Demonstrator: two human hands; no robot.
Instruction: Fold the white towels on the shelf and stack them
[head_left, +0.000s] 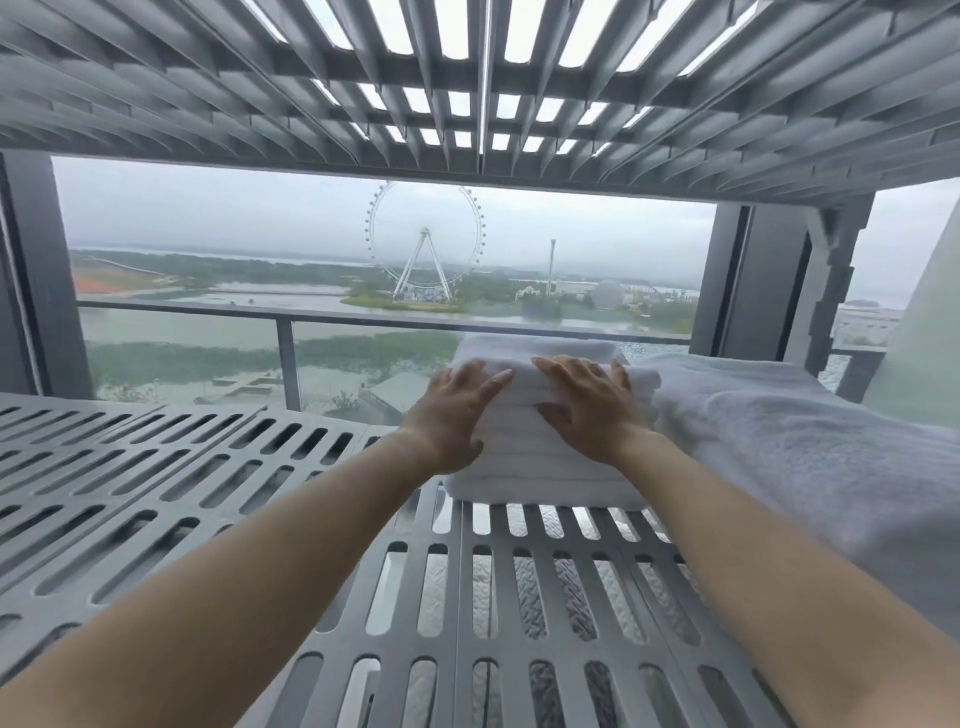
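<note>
A stack of folded white towels (524, 457) sits on the grey slotted shelf (208, 467), right of centre. My left hand (452, 415) lies flat on the top of the stack at its left side, fingers spread. Resting flat on the right side of the stack is my right hand (587, 405), fingers apart, holding nothing. An unfolded white towel (779, 431) lies spread over the shelf's right part, touching the stack's right edge.
Another grey slotted shelf (467, 78) hangs close overhead. A shelf post (826, 270) stands at the back right. Behind the shelf is a window with a balcony rail (285, 317). The left part of the shelf carries nothing.
</note>
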